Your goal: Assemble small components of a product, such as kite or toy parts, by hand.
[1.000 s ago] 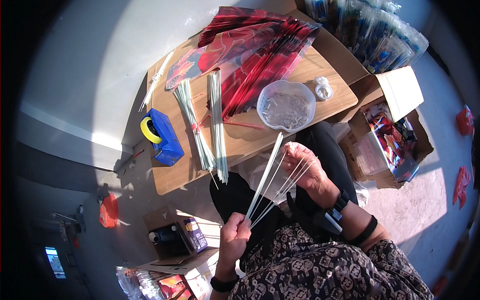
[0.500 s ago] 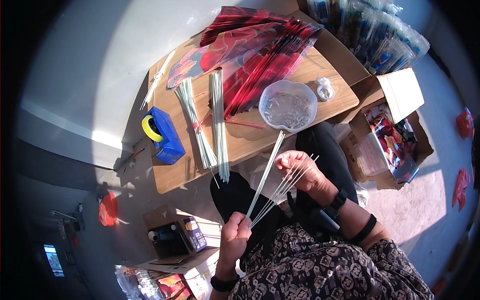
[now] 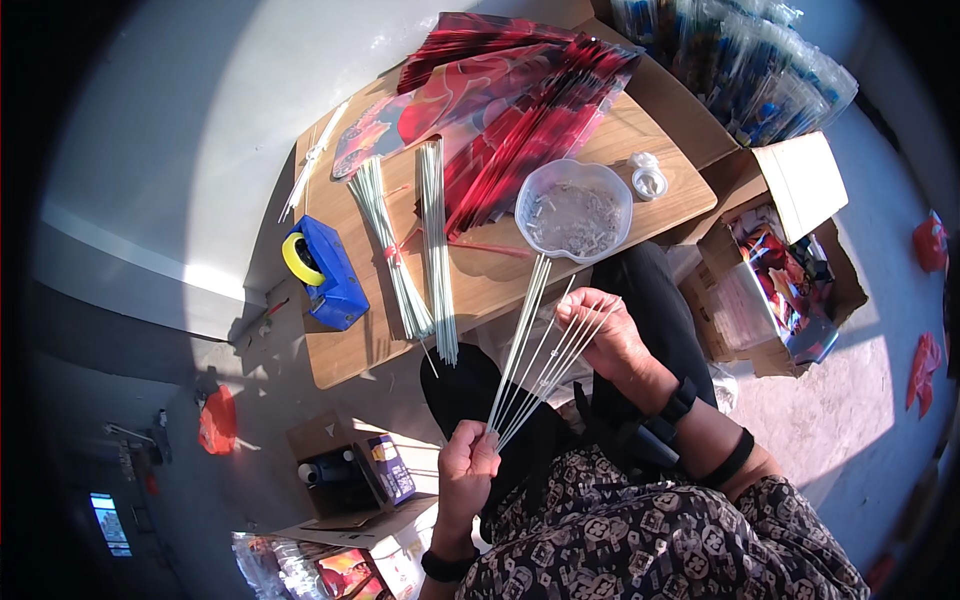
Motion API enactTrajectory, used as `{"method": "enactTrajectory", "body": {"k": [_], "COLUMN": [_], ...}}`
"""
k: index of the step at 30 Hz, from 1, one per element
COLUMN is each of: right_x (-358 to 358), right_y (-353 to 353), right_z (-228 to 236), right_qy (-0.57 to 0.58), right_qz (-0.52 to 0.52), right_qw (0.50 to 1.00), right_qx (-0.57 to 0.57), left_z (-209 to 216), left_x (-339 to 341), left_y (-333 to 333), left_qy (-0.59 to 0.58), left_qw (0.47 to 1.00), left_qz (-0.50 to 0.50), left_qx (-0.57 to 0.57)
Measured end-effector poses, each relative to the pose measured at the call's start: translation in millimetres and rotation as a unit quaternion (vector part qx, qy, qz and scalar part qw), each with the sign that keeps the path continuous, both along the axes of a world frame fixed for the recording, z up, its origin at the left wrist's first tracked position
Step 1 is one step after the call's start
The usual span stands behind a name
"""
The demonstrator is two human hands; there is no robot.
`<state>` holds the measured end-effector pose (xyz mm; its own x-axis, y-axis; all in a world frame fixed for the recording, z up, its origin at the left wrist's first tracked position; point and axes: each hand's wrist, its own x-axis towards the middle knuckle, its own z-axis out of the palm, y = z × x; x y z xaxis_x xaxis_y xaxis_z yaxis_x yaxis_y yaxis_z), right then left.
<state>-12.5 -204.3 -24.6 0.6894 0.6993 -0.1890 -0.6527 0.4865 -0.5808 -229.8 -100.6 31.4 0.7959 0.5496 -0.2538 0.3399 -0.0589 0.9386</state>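
My left hand (image 3: 470, 455) is closed round the lower ends of several thin pale rods (image 3: 518, 345), which spread upward in a fan. Some rods stand close together on the left, their tips just below the clear plastic bowl (image 3: 615, 187). Others splay to the right toward my right hand (image 3: 603, 328), whose thumb and fingers pinch near the upper ends of the splayed rods. Exactly which rod sits in the pinch is hard to see. Tiny pale pieces lie in the bowl. On the table are a rod bundle with a red tie (image 3: 370, 200) and another bundle (image 3: 437, 250) beside it.
Red patterned folded sheets (image 3: 540, 150) cover the back of the wooden table (image 3: 480, 300). A blue tape dispenser (image 3: 338, 285) sits at its left edge, a small white jar (image 3: 649, 183) at the right. Cardboard boxes (image 3: 800, 185) stand right, another (image 3: 320, 440) lower left.
The fan has spread: the left group of rods has tilted left, and one rod now stands apart in the middle. My right hand has shifted slightly; my left hand stays put.
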Motion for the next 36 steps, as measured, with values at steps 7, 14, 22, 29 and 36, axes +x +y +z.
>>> {"method": "enactTrajectory", "body": {"k": [7,14,22,29,36], "right_x": [2,6,6,10,13], "right_y": [-2,-5,-6,-4,-9], "right_z": [4,-12,-11,-7,-15], "right_qy": [0.099,0.127,0.163,0.208,0.263], "right_qz": [0.039,0.043,0.006,0.004,0.002], "right_qw": [0.992,0.989,0.982,0.959,0.933], "right_qx": [0.071,0.054,0.094,0.192,0.247], "left_z": [-5,-6,-4,-6,-6], "left_x": [-2,-4,-3,-4,-4], "left_y": [2,2,1,1,0], "left_qy": [0.001,0.005,0.014,0.016,0.022], "left_qw": [1.000,1.000,1.000,1.000,0.999], "left_qz": [-0.014,-0.018,-0.018,-0.020,-0.028], "left_qx": [-0.002,-0.007,0.000,0.002,0.004]}}
